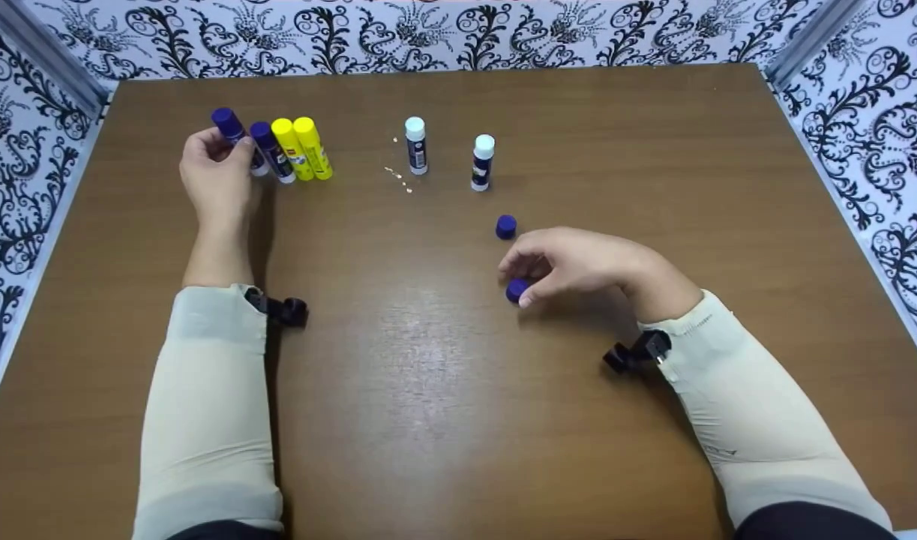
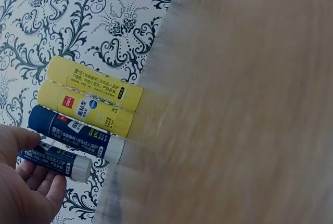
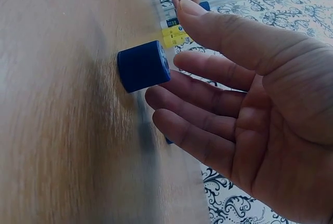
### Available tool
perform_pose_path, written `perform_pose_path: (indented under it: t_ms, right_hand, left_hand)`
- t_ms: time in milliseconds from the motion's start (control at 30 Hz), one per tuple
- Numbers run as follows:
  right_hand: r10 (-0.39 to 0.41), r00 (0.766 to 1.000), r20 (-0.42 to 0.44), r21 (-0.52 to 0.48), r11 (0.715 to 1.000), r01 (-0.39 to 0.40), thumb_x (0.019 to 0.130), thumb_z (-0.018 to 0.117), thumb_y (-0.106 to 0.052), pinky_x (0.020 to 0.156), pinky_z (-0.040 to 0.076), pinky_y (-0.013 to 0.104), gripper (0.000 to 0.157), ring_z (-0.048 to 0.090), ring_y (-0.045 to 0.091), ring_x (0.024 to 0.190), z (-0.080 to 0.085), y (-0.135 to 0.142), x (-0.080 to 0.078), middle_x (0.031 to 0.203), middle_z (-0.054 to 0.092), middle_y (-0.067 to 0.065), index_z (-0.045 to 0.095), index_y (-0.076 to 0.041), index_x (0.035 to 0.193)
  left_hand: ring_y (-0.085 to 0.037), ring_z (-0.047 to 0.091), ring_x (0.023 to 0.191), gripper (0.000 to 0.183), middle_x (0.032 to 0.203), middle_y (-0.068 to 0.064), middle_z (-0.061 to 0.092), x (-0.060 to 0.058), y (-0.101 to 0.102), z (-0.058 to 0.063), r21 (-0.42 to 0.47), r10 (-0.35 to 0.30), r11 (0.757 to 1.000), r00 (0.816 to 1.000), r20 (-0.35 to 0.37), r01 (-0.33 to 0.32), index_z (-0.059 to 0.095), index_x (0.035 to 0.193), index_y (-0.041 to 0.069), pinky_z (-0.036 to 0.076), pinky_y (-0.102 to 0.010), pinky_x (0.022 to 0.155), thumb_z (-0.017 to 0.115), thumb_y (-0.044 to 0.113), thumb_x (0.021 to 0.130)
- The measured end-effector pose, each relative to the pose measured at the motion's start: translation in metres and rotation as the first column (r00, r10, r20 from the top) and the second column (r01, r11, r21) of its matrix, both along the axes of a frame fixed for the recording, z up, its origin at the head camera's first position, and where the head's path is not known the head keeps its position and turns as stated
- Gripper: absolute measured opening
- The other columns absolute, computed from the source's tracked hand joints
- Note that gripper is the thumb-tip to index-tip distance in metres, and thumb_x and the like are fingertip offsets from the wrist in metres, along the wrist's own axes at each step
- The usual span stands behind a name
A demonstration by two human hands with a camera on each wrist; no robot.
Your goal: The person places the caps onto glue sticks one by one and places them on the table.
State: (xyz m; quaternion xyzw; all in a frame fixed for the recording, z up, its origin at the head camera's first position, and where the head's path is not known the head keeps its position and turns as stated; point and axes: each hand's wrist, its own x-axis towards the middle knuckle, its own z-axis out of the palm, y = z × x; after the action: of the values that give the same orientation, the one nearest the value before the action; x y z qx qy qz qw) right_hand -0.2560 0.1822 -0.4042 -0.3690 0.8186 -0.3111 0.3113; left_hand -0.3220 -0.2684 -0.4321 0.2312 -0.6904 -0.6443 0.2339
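My left hand (image 1: 222, 176) grips a dark blue glue stick (image 2: 54, 157) with a white base, thumb on one side and fingers on the other. Beside it, another dark blue glue stick (image 1: 273, 152) and two yellow glue sticks (image 1: 292, 148) stand in a row. On the right, my right hand (image 1: 582, 262) hovers low over the table, its fingers loosely bent around a small blue cap (image 3: 143, 67). In the right wrist view a gap shows between the fingertips and that cap. A second blue cap (image 1: 506, 226) sits just beyond the hand.
Two uncapped-looking glue sticks with white tops, one (image 1: 416, 146) near the back middle and one (image 1: 483, 163) to its right, stand on the brown table (image 1: 398, 375). Small white crumbs (image 1: 398, 176) lie left of them. Patterned panels (image 1: 413, 37) border the table.
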Motion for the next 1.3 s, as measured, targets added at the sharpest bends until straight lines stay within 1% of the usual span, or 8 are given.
perform_pose_path:
  t_ms: [100, 300, 500, 800, 933, 1100, 1300]
  right_hand:
    - [-0.003, 1.000, -0.004, 0.021, 1.000, 0.003, 0.090, 0.083, -0.021, 0.102, 0.055, 0.045, 0.041, 0.069, 0.023, 0.112, -0.0002, -0.0001, 0.0001, 0.120, 0.069, 0.008, 0.068, -0.006, 0.125]
    - [-0.002, 1.000, -0.005, 0.039, 0.999, 0.002, 0.089, 0.084, -0.020, 0.102, 0.056, 0.045, 0.040, 0.069, 0.023, 0.111, -0.0008, 0.0002, 0.0001, 0.119, 0.070, 0.007, 0.069, -0.006, 0.123]
    - [0.005, 1.000, -0.017, 0.057, 0.998, -0.004, 0.089, 0.084, -0.020, 0.102, 0.055, 0.045, 0.039, 0.068, 0.022, 0.110, -0.0009, -0.0001, -0.0002, 0.118, 0.069, 0.007, 0.070, -0.007, 0.123]
    - [0.013, 1.000, -0.024, 0.069, 0.998, -0.011, 0.089, 0.084, -0.019, 0.099, 0.055, 0.042, 0.037, 0.068, 0.020, 0.108, -0.0024, -0.0011, -0.0010, 0.116, 0.069, 0.006, 0.070, -0.007, 0.122]
    - [0.024, 0.999, -0.036, 0.065, 0.998, -0.022, 0.089, 0.083, -0.018, 0.098, 0.056, 0.041, 0.035, 0.068, 0.020, 0.107, -0.0024, -0.0006, -0.0008, 0.114, 0.069, 0.006, 0.071, -0.008, 0.121]
    - [0.031, 0.999, -0.039, 0.062, 0.998, -0.029, 0.090, 0.082, -0.016, 0.096, 0.056, 0.040, 0.033, 0.068, 0.020, 0.106, -0.0018, -0.0011, -0.0005, 0.114, 0.069, 0.006, 0.071, -0.008, 0.120]
    - [0.023, 0.999, -0.038, 0.079, 0.997, -0.020, 0.090, 0.082, -0.016, 0.097, 0.055, 0.039, 0.033, 0.068, 0.019, 0.106, -0.0014, -0.0025, -0.0005, 0.113, 0.069, 0.005, 0.071, -0.008, 0.120]
  left_hand:
    - [-0.010, 0.061, 0.095, 0.017, 0.101, 0.001, 0.064, -0.0001, -0.0005, -0.0014, -0.016, -0.009, 1.000, 1.000, 0.011, 0.009, 0.064, 0.107, 0.010, 0.051, -0.023, 0.091, 0.074, 0.007, 0.092]
    - [-0.008, 0.061, 0.093, 0.017, 0.101, 0.003, 0.063, 0.0000, -0.0018, -0.0031, -0.077, -0.025, 0.997, 0.998, 0.065, 0.030, 0.064, 0.108, 0.011, 0.050, -0.022, 0.090, 0.072, 0.010, 0.093]
    - [-0.007, 0.060, 0.095, 0.019, 0.102, 0.005, 0.062, 0.0013, -0.0037, -0.0037, -0.109, -0.049, 0.992, 0.991, 0.124, 0.063, 0.062, 0.108, 0.013, 0.050, -0.021, 0.092, 0.073, 0.014, 0.093]
    - [-0.007, 0.059, 0.098, 0.020, 0.103, 0.005, 0.060, 0.0025, -0.0040, -0.0054, -0.140, -0.071, 0.985, 0.982, 0.174, 0.096, 0.061, 0.108, 0.014, 0.049, -0.021, 0.093, 0.074, 0.016, 0.092]
    - [-0.008, 0.058, 0.101, 0.024, 0.105, 0.005, 0.060, 0.0019, -0.0047, -0.0051, -0.134, -0.084, 0.985, 0.976, 0.202, 0.112, 0.061, 0.113, 0.012, 0.050, -0.022, 0.096, 0.073, 0.017, 0.093]
    - [-0.010, 0.059, 0.107, 0.030, 0.111, 0.003, 0.060, 0.0014, -0.0050, -0.0053, -0.115, -0.100, 0.985, 0.972, 0.214, 0.126, 0.060, 0.121, 0.009, 0.050, -0.023, 0.099, 0.071, 0.017, 0.094]
    - [-0.011, 0.059, 0.111, 0.037, 0.121, -0.001, 0.062, 0.0011, -0.0050, -0.0055, -0.117, -0.105, 0.984, 0.969, 0.225, 0.134, 0.059, 0.130, 0.008, 0.050, -0.023, 0.103, 0.070, 0.016, 0.096]
